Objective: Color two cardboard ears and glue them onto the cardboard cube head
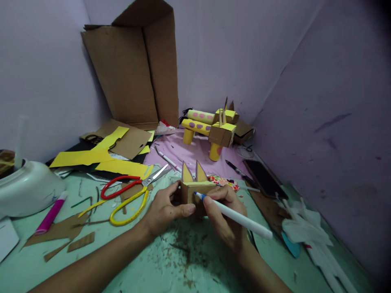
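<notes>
Left hand (165, 208) and right hand (225, 211) curled, gripping.

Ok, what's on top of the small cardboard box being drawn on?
Two pointed yellow-faced ears stand upright on the small cardboard box. The left hand grips its left side and the right hand puts a pen to its front; the lower front is covered by fingers.

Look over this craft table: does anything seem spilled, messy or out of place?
Yes. Brown crumbs lie scattered over the green table below the hands, and cardboard offcuts lie loose beside the open scissors. The small cardboard box itself looks intact.
</notes>
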A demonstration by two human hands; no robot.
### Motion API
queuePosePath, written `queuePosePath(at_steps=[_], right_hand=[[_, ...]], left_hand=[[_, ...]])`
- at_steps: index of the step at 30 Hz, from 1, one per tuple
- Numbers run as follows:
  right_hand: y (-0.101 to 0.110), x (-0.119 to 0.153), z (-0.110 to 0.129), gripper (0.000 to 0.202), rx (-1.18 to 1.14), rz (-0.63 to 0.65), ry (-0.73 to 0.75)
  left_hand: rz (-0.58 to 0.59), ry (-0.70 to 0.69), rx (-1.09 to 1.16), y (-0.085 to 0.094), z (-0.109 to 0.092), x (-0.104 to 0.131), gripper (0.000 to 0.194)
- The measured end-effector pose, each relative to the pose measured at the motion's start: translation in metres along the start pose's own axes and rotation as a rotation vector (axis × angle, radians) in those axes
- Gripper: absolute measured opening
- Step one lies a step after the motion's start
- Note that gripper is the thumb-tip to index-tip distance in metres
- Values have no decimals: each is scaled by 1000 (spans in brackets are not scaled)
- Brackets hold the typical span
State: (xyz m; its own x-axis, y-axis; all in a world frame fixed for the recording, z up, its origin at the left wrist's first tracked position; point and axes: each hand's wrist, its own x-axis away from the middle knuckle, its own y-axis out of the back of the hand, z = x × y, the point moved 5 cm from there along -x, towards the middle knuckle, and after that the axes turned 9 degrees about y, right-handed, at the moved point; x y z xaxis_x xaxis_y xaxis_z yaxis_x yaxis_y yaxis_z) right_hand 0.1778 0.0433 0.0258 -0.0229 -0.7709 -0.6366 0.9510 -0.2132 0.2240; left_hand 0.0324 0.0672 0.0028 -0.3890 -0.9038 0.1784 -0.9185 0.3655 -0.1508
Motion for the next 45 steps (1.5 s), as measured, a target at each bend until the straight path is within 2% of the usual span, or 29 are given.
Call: queuePosePath(at_steps=[19,25,30,33,38,45], right_hand=[[0,-1,3,11,18,3,60],[0,8,-1,9,-201,33,25],[2,11,1,9,-382,-63,42],[4,11,4,9,-313,-64,87],[2,11,6,9,-105,26,85],[2,12,14,8,-65,46,124]], left_hand=[[7,9,18,1,3,0,58],[63,-4,75,-1,4,3,60],[120,1,108,-4,3,6,64],[118,6,111,-4,4,5,65],[96,-4,136,-3,7,2,66],[101,-8,123,-3,6,3,66]])
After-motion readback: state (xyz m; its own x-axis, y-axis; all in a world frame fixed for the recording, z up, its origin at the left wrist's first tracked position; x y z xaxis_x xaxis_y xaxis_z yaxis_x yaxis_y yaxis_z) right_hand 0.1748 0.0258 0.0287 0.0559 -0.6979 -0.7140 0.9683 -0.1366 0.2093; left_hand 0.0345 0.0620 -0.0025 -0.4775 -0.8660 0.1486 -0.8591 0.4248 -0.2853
